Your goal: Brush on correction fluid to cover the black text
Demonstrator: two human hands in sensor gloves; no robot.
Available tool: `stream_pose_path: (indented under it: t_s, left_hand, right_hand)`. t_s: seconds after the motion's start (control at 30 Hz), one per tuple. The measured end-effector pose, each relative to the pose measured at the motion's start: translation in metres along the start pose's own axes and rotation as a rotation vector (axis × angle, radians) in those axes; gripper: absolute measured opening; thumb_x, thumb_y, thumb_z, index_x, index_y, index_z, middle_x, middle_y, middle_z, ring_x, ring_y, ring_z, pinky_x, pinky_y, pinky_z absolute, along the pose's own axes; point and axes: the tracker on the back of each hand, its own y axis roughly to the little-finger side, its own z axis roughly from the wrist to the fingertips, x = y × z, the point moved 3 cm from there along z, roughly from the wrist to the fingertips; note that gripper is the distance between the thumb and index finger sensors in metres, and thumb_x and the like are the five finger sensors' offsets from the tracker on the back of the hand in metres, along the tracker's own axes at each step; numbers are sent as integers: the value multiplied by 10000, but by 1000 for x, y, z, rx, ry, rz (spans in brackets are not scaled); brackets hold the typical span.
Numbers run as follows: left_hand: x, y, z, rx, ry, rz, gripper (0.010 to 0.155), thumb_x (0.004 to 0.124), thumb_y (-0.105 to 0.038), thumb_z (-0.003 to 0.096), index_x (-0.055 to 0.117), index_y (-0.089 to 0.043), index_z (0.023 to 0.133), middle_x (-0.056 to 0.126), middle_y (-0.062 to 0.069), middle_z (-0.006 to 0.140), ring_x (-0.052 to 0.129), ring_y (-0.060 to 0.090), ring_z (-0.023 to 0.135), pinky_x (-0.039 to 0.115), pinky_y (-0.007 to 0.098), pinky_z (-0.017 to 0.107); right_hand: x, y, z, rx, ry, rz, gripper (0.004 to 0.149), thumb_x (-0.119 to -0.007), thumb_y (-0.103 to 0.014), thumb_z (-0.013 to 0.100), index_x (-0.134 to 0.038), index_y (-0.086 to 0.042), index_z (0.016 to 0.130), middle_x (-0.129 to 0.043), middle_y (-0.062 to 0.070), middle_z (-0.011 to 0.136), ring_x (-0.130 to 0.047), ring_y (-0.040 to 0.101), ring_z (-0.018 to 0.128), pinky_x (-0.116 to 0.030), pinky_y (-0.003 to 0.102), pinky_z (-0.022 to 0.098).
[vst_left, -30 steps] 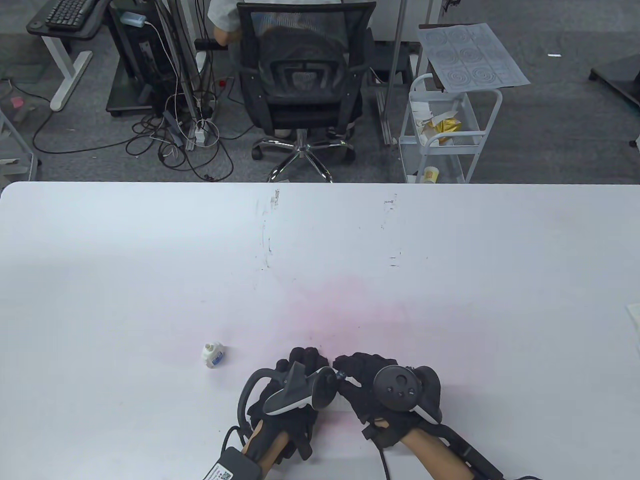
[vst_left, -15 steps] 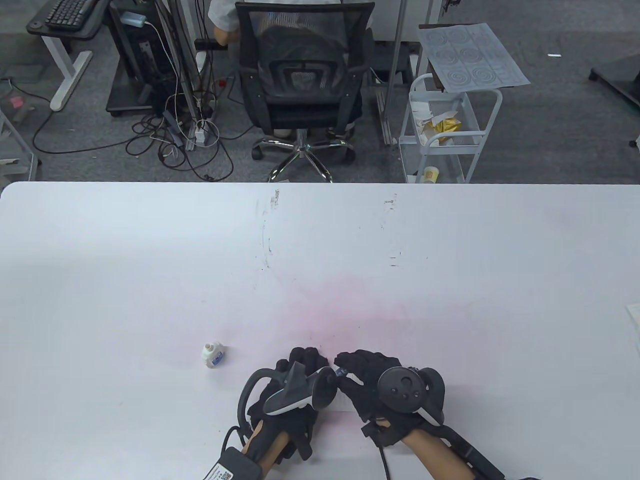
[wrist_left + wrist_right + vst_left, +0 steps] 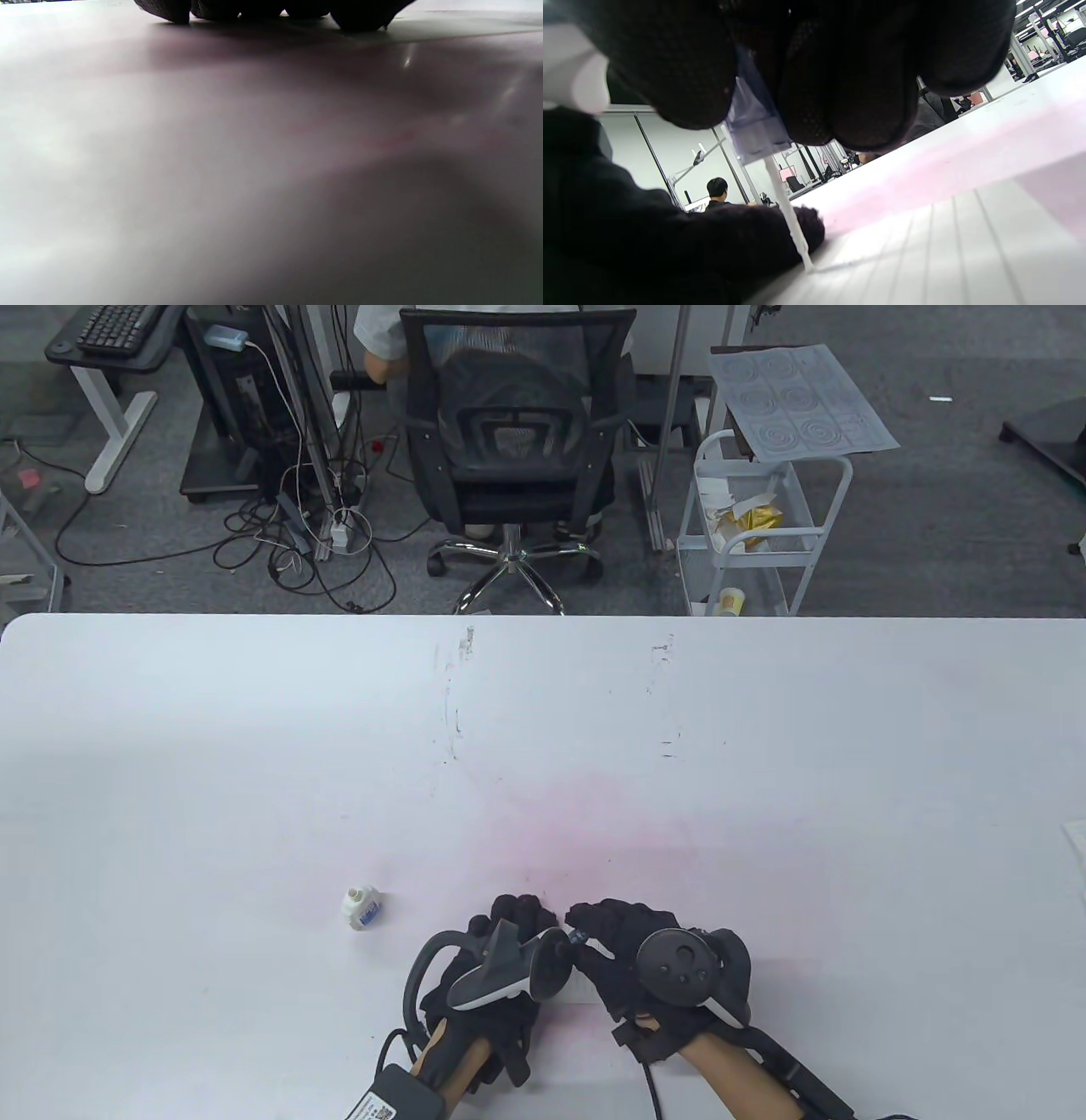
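My right hand (image 3: 594,923) pinches the translucent blue cap (image 3: 755,123) of the correction brush. Its white brush stem (image 3: 791,220) points down, and its tip touches a lined white paper (image 3: 946,245). The cap also shows between the hands in the table view (image 3: 579,937). My left hand (image 3: 516,914) rests on the table and paper beside the brush, fingers down (image 3: 271,8). The paper (image 3: 584,987) is mostly hidden under both hands, and no black text shows. The small white correction fluid bottle (image 3: 362,906) stands uncapped to the left of my left hand.
The white table (image 3: 543,729) has a pink stain (image 3: 594,831) just beyond the hands and scuff marks farther back. A paper edge (image 3: 1076,844) shows at the table's right rim. An office chair (image 3: 513,441) and a white cart (image 3: 755,517) stand behind the table.
My right hand has shifted a few pixels right and then back with the brush. My left hand and the bottle have not moved.
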Motion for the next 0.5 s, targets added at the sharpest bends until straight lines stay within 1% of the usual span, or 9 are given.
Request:
stream_pose_path:
  t_s: [0.17, 0.23, 0.37, 0.5]
  left_hand:
    - [0, 0, 0, 0, 0, 0, 628, 606, -429, 504, 371, -263, 1062, 317, 76, 1163, 413, 336, 1105, 489, 485, 802]
    - [0, 0, 0, 0, 0, 0, 631, 606, -429, 503, 370, -260, 1063, 318, 77, 1162, 410, 337, 1106, 490, 485, 803]
    - [0, 0, 0, 0, 0, 0, 629, 605, -429, 503, 372, -260, 1063, 318, 76, 1162, 412, 336, 1106, 489, 486, 801]
    - [0, 0, 0, 0, 0, 0, 631, 605, -429, 504, 368, -259, 1064, 316, 77, 1163, 411, 337, 1106, 488, 487, 800]
  right_hand:
    - [4, 2, -1, -18, -13, -70, 476, -910, -428, 322, -888, -214, 747, -938, 55, 681, -1032, 300, 497, -789, 534, 476]
    - [6, 2, -1, -24, -12, -53, 478, -912, -426, 321, -889, -212, 747, -939, 54, 680, -1033, 300, 496, -790, 533, 475]
    - [8, 0, -1, -3, 27, -7, 478, -909, -429, 323, -885, -215, 751, -937, 50, 684, -1033, 296, 498, -790, 531, 477]
    - [3, 0, -1, 2, -4, -14, 479, -908, -429, 325, -885, -214, 752, -937, 51, 684, -1032, 298, 500, -789, 532, 477]
